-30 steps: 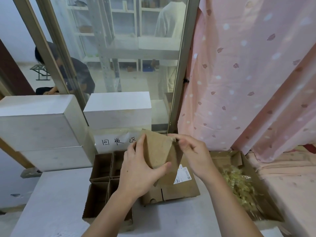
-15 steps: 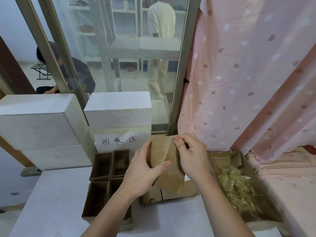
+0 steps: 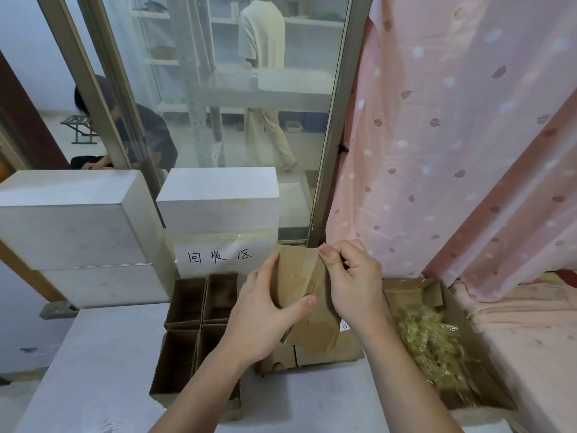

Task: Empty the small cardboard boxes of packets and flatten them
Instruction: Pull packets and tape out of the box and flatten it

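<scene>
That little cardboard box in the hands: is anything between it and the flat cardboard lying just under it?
Nothing visible is. The small cardboard box is held in the grip of the left hand and right hand, above the flattened cardboard on the table. Only open air shows between them.

Grey table (image 3: 93, 364): divided carton (image 3: 187, 348), flattened cardboard (image 3: 324, 354), packet-filled box (image 3: 443, 348).

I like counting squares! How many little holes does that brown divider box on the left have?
4 in the divider box: back left, back right, front left and front right, this last partly covered by the left hand's arm. No more show.
</scene>
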Tool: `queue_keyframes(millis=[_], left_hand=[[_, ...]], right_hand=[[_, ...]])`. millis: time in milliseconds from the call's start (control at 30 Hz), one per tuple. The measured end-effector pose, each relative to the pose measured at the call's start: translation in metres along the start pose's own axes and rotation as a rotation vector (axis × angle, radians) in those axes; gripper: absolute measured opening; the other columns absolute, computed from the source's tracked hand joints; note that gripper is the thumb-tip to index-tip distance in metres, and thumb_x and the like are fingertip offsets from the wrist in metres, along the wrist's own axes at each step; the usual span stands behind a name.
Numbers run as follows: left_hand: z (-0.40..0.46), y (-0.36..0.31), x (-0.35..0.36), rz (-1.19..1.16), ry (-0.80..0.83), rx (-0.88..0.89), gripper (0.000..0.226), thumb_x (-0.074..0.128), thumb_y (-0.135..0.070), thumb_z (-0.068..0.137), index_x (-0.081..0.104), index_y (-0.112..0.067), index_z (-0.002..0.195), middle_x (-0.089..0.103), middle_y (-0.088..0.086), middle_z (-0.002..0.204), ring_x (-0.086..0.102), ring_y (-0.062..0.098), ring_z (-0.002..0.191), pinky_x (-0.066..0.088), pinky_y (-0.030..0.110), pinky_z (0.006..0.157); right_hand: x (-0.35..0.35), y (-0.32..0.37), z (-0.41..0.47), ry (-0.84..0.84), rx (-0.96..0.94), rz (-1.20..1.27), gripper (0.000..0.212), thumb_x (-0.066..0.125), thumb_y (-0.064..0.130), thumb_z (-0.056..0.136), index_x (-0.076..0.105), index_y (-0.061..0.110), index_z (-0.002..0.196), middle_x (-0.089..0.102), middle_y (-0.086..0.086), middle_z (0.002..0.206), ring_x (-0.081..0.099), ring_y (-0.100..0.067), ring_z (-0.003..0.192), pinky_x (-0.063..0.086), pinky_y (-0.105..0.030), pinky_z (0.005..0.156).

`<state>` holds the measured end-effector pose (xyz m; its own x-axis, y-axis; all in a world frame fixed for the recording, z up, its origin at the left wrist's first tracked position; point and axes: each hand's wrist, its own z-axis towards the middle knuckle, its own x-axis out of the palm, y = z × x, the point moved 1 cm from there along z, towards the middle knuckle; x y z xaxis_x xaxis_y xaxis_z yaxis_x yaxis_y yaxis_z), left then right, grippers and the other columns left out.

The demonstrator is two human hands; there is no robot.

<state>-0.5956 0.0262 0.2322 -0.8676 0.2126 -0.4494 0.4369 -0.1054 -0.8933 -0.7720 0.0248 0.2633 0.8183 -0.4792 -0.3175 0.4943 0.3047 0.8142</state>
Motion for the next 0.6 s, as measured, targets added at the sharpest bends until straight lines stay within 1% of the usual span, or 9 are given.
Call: queue_keyframes(millis=[67, 167, 333, 400, 433, 467, 533, 567, 600], left_hand=[[0.000, 0.001, -0.001, 0.013, 0.003, 0.007, 0.105, 0.068, -0.079, 0.063, 0.016, -0.062, 0.153, 0.037, -0.025, 0.144, 0.042, 0.006, 0.135, 0.045, 0.047, 0.113], [-0.002, 0.005, -0.006, 0.000, -0.001, 0.025, 0.105, 0.071, -0.077, 0.064, 0.014, -0.066, 0.151, 0.035, -0.026, 0.146, 0.042, 0.004, 0.136, 0.045, 0.048, 0.113], [-0.004, 0.006, -0.006, -0.007, -0.066, 0.087, 0.105, 0.074, -0.075, 0.064, 0.009, -0.072, 0.146, 0.028, -0.029, 0.148, 0.035, 0.000, 0.139, 0.040, 0.043, 0.117], [-0.004, 0.006, -0.006, -0.002, -0.112, 0.095, 0.110, 0.074, -0.076, 0.062, 0.011, -0.065, 0.152, 0.028, -0.028, 0.148, 0.033, -0.001, 0.139, 0.039, 0.042, 0.118], [-0.004, 0.006, -0.006, 0.012, -0.138, 0.096, 0.113, 0.074, -0.077, 0.061, 0.012, -0.060, 0.155, 0.028, -0.026, 0.149, 0.032, 0.000, 0.140, 0.038, 0.042, 0.119], [-0.003, 0.007, -0.007, 0.037, -0.163, 0.102, 0.117, 0.074, -0.077, 0.060, 0.012, -0.056, 0.156, 0.028, -0.022, 0.151, 0.032, 0.003, 0.142, 0.038, 0.042, 0.119], [-0.003, 0.007, -0.007, 0.095, -0.199, 0.129, 0.122, 0.076, -0.077, 0.059, 0.009, -0.053, 0.158, 0.026, -0.017, 0.155, 0.030, 0.007, 0.145, 0.036, 0.039, 0.117], [-0.003, 0.008, -0.007, 0.119, -0.209, 0.143, 0.124, 0.077, -0.077, 0.058, 0.008, -0.052, 0.159, 0.025, -0.015, 0.157, 0.029, 0.008, 0.146, 0.035, 0.038, 0.116], [-0.002, 0.008, -0.007, 0.136, -0.217, 0.153, 0.125, 0.077, -0.077, 0.058, 0.008, -0.050, 0.159, 0.024, -0.013, 0.158, 0.028, 0.010, 0.147, 0.033, 0.037, 0.115]], right_hand=[[0.001, 0.001, -0.002, 0.018, 0.070, 0.062, 0.029, 0.055, 0.044, 0.098, 0.065, 0.036, 0.073, 0.062, 0.020, 0.074, 0.058, -0.009, 0.080, 0.043, -0.027, 0.072], [-0.005, -0.001, -0.001, 0.153, 0.108, 0.122, 0.030, 0.049, 0.050, 0.100, 0.074, 0.038, 0.086, 0.069, 0.018, 0.088, 0.064, -0.012, 0.096, 0.048, -0.030, 0.083], [-0.015, 0.006, 0.000, 0.313, 0.101, 0.177, 0.038, 0.041, 0.051, 0.104, 0.076, 0.034, 0.109, 0.070, 0.025, 0.111, 0.059, -0.006, 0.120, 0.044, -0.019, 0.098], [-0.019, 0.010, -0.001, 0.343, 0.068, 0.235, 0.042, 0.044, 0.061, 0.100, 0.075, 0.035, 0.113, 0.070, 0.022, 0.117, 0.057, -0.009, 0.126, 0.043, -0.018, 0.102], [-0.020, 0.011, -0.001, 0.345, 0.044, 0.237, 0.040, 0.052, 0.063, 0.096, 0.075, 0.035, 0.113, 0.070, 0.021, 0.118, 0.057, -0.010, 0.126, 0.043, -0.018, 0.103], [-0.021, 0.014, -0.001, 0.336, 0.021, 0.215, 0.035, 0.063, 0.059, 0.091, 0.075, 0.034, 0.112, 0.071, 0.021, 0.116, 0.058, -0.009, 0.124, 0.044, -0.018, 0.102], [-0.018, 0.013, -0.001, 0.274, 0.025, 0.187, 0.020, 0.081, 0.032, 0.085, 0.079, 0.028, 0.104, 0.073, 0.017, 0.108, 0.063, -0.008, 0.115, 0.047, -0.018, 0.096], [-0.016, 0.013, -0.001, 0.240, 0.030, 0.200, 0.015, 0.082, 0.018, 0.084, 0.080, 0.022, 0.098, 0.074, 0.013, 0.103, 0.065, -0.009, 0.109, 0.048, -0.017, 0.093], [-0.015, 0.013, -0.001, 0.212, 0.034, 0.219, 0.014, 0.081, 0.009, 0.084, 0.081, 0.019, 0.093, 0.075, 0.010, 0.099, 0.067, -0.009, 0.104, 0.048, -0.016, 0.089]])
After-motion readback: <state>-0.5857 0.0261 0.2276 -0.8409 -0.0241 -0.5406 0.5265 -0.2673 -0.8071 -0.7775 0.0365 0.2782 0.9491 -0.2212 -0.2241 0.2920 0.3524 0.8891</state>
